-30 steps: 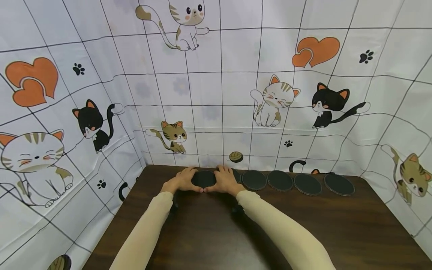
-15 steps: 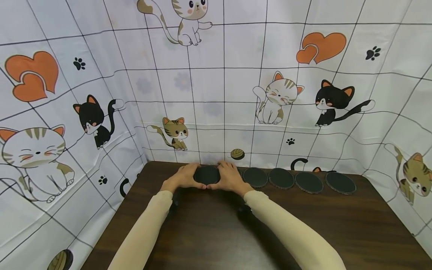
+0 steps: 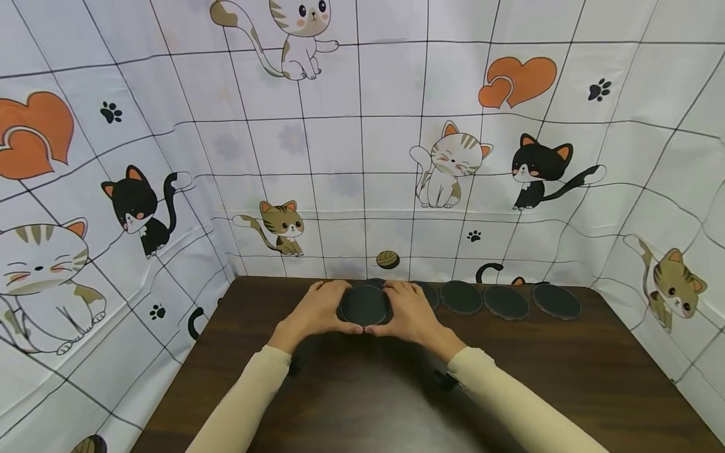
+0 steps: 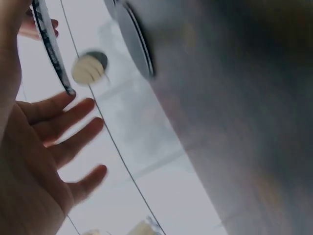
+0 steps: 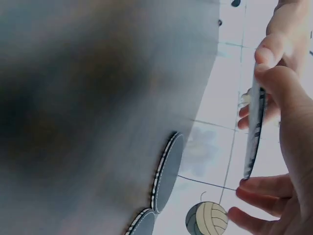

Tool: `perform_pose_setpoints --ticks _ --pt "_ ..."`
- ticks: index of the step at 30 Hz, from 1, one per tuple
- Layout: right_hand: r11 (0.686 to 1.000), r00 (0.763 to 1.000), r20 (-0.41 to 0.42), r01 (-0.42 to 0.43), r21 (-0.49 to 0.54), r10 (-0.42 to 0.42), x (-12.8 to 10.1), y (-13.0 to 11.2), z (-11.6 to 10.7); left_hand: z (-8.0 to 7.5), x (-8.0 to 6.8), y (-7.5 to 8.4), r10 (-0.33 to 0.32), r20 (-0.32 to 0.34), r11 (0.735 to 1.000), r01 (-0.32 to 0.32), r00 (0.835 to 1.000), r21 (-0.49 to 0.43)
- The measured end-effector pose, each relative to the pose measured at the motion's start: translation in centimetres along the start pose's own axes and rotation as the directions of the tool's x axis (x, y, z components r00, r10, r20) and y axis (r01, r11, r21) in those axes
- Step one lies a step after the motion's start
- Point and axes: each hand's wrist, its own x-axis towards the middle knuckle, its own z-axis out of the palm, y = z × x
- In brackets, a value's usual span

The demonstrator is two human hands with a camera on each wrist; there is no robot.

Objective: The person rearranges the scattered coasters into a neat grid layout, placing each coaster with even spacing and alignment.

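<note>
Both hands hold one black round disc by its rim, just above the dark wooden table near its far edge. My left hand grips the left side and my right hand the right side. In the right wrist view the disc shows edge-on, pinched between thumb and fingers of the right hand. The left wrist view has the left hand with fingers spread, and the disc's edge by its thumb.
A row of matching discs lies along the table's far edge: one, another and a third, with more partly hidden behind my hands. A cat-print cloth walls in the table on three sides.
My hands have carried the disc a little to the right and closer, so it now hangs over the left end of the row. The camera has shifted slightly.
</note>
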Motion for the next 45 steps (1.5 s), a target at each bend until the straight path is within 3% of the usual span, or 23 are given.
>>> perform_pose_setpoints --ticks 8,17,28,45 --pt "1.000 0.999 0.035 -0.006 -0.017 0.007 -4.1 -1.1 -0.5 1.4 -2.5 3.4 0.019 0.013 0.999 -0.020 1.000 0.043" --pt "0.998 0.995 0.091 -0.038 0.041 0.034 -7.2 -1.5 1.4 3.7 -4.2 5.3 -0.007 0.080 0.997 0.001 0.997 0.079" --pt "0.998 0.989 0.142 -0.042 0.043 0.035 -7.8 -1.8 2.4 4.8 -4.5 6.1 -0.016 0.120 0.987 -0.003 0.993 0.160" --pt "0.997 0.978 0.199 -0.074 0.033 0.066 -7.7 -1.9 2.3 4.2 -4.7 6.3 -0.037 0.157 0.989 0.014 0.987 0.144"
